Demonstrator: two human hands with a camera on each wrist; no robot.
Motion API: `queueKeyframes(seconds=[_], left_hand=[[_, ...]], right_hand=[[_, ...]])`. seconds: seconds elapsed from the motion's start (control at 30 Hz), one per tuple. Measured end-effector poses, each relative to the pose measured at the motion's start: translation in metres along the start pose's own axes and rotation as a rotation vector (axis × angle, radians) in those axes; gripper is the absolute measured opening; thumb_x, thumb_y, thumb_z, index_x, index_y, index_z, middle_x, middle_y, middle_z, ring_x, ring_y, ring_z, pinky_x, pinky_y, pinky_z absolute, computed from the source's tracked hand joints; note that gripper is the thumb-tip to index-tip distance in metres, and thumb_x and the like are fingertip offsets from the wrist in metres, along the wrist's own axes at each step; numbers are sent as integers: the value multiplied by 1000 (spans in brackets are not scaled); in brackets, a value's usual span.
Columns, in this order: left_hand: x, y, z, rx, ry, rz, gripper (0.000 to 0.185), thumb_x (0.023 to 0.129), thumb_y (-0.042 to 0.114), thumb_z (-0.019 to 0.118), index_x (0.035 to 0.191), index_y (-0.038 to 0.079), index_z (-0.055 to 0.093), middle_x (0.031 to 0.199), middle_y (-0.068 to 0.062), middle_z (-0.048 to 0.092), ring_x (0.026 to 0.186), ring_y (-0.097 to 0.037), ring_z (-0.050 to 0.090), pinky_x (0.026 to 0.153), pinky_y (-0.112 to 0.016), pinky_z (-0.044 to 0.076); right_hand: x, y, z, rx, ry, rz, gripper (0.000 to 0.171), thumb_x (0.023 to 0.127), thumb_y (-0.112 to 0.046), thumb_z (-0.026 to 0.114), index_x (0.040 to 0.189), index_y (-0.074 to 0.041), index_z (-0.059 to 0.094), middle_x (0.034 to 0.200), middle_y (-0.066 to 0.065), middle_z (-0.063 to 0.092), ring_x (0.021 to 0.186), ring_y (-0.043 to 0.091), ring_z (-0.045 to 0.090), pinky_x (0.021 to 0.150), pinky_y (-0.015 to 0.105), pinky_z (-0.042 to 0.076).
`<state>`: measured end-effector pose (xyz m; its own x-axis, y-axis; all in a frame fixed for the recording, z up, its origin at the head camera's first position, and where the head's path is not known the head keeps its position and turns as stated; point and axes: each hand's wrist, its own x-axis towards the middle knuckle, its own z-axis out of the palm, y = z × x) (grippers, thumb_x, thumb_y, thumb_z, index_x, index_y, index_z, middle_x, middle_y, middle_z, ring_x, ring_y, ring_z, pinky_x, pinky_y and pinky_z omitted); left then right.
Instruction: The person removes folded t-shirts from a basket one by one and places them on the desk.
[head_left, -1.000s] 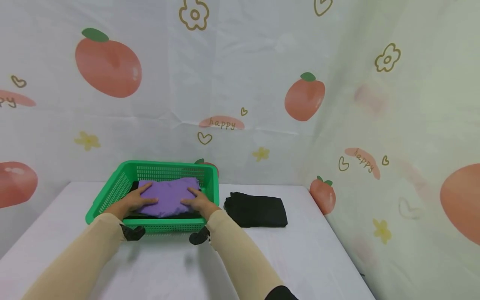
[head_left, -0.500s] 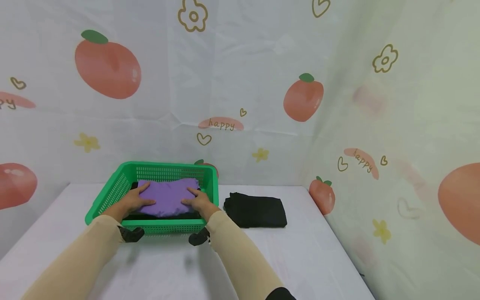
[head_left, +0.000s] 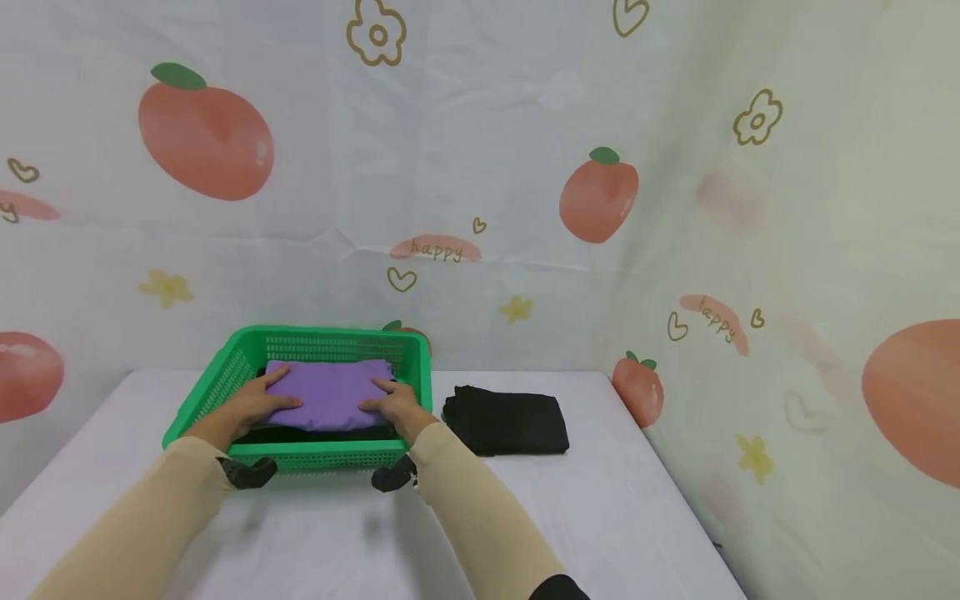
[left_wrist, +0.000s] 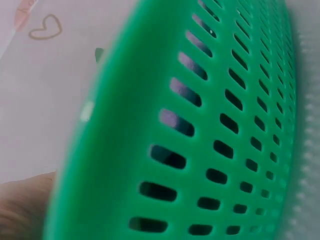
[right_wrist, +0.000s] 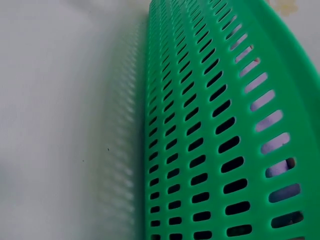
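A folded purple cloth (head_left: pixel 330 396) lies on top of black cloth (head_left: pixel 315 434) inside a green plastic basket (head_left: pixel 318 454). My left hand (head_left: pixel 243 411) rests on the purple cloth's left side, thumb and index finger spread over its top. On the opposite side my right hand (head_left: pixel 401 408) touches the cloth in much the same way, fingers extended. The other fingers of both hands are largely hidden. In the left wrist view part of the left hand (left_wrist: pixel 25 207) shows beyond the rim. Bits of purple cloth (right_wrist: pixel 268 121) appear through the basket's slots in the right wrist view.
To the right of the basket, a folded black cloth (head_left: pixel 510 422) lies on the white table (head_left: pixel 600 517). A printed curtain (head_left: pixel 480 125) hangs behind the table and along its right side. The basket's front wall (head_left: pixel 322 447) stands between the forearms and the cloth.
The head view has shifted slightly. My left hand has slid a little to the left, and the purple cloth's left edge looks drawn out slightly with it. My right hand stays almost in place.
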<state>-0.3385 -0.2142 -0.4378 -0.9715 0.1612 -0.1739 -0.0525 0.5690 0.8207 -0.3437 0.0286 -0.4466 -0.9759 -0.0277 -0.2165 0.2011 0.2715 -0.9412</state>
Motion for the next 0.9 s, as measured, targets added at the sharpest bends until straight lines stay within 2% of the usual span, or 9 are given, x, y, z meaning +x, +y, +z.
queueKeyframes(seconds=[0.2, 0.33, 0.47, 0.63, 0.77, 0.9], left_hand=[[-5, 2, -4, -14, 8, 17, 92, 94, 21, 67, 155, 0, 1, 152, -42, -10, 139, -61, -6, 111, -70, 14], [-7, 4, -7, -47, 11, 19, 93, 93, 22, 68, 155, 2, 1, 152, -41, -13, 140, -60, -9, 112, -70, 10], [-10, 6, -8, -70, 12, 25, 96, 92, 23, 69, 156, 5, 1, 153, -40, -14, 141, -59, -10, 112, -70, 10], [-15, 9, -9, -75, 17, 49, 98, 91, 27, 71, 157, 8, 1, 153, -39, -14, 141, -59, -9, 112, -69, 12], [-23, 15, -9, -77, 31, 72, 97, 91, 28, 71, 158, 10, 1, 154, -39, -12, 142, -58, -8, 112, -69, 12], [-34, 25, -8, -81, 51, 81, 97, 91, 28, 71, 158, 12, 2, 154, -39, -12, 142, -58, -6, 112, -70, 10]], right_hand=[[3, -1, 2, 55, 5, -8, 53, 82, -5, 78, 132, -20, 65, 151, 13, 44, 142, 30, 36, 111, 44, 39], [5, -1, 0, 147, -17, -20, 55, 80, -2, 77, 131, -19, 66, 153, 13, 41, 140, 28, 37, 111, 41, 39], [5, -2, -3, 296, -77, -6, 61, 78, 4, 73, 134, -17, 63, 155, 15, 36, 130, 22, 43, 102, 33, 45], [1, -6, -9, 456, -195, 70, 68, 81, 9, 67, 142, -18, 55, 157, 16, 31, 115, 20, 50, 88, 28, 49], [-2, -10, -15, 509, -271, 120, 76, 83, 10, 63, 149, -23, 46, 159, 15, 25, 118, 22, 47, 91, 31, 46], [-6, -14, -21, 519, -335, 143, 75, 85, 9, 60, 149, -25, 45, 157, 13, 29, 117, 24, 48, 91, 33, 44]])
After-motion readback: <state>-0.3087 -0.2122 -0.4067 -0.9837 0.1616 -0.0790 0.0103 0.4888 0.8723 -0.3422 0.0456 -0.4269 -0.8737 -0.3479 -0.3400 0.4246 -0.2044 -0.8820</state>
